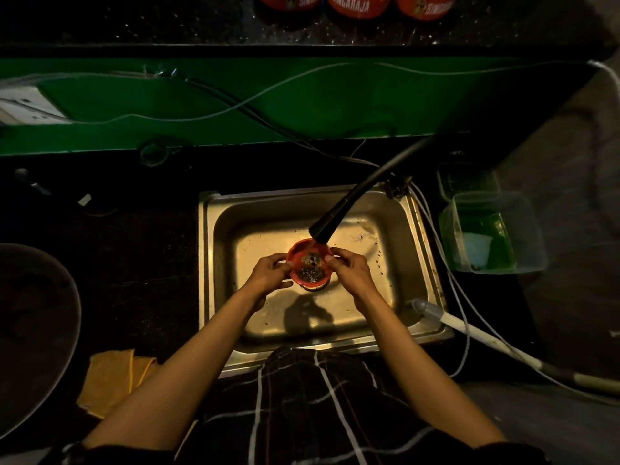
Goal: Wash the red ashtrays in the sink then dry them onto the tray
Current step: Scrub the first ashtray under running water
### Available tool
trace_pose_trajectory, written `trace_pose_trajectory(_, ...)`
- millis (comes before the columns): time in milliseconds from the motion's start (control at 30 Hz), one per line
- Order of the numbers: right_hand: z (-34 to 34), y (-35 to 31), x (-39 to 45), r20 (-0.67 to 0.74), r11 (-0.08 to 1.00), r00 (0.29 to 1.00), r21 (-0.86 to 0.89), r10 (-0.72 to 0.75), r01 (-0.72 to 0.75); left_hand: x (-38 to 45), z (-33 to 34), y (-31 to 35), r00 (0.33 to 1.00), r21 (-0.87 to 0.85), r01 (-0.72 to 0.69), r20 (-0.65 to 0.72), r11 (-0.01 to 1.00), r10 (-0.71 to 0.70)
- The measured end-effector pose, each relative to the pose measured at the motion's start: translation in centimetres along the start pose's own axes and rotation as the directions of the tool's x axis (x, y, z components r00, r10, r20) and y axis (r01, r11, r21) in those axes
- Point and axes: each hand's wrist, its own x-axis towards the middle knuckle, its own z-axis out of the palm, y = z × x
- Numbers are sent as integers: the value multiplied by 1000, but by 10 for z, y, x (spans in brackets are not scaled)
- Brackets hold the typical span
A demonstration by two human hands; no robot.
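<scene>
I hold one red ashtray over the middle of the steel sink, just under the black faucet spout. Its bowl faces up and holds dark wet residue. My left hand grips its left rim and my right hand grips its right rim. Three more red ashtrays with white lettering stand in a row on the dark counter at the top edge. A large round dark tray lies at the far left.
A folded yellow cloth lies on the counter left of my left forearm. Clear plastic containers, one with green and white contents, stand right of the sink. White cables and a hose run along the sink's right side. A green ledge crosses behind the sink.
</scene>
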Motion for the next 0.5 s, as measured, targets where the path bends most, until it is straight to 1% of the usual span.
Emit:
trace_pose_trajectory(133, 3, -2, 4, 10, 999, 999, -40, 30, -30, -7, -2, -10, 996, -106, 92, 18, 990, -90)
trace_pose_trajectory(233, 7, -3, 4, 7, 991, 993, -70, 119, -118, -13, -11, -15, 991, -173, 137, 14, 975, -137)
trace_pose_trajectory(300, 11, -4, -1, 37, 979, 979, -32, 200, -199, -16, -17, -15, 989, -200, 144, -11, 969, -149)
trace_pose_trajectory(367, 15, 0, -5, 85, 967, 963, 1, 256, -257, -19, -21, -13, 988, -183, 139, -40, 973, -149)
trace_pose_trajectory(500, 19, 8, -9, 185, 934, 922, 47, 341, -355, -12, -22, -3, 986, -67, 102, -124, 992, -110)
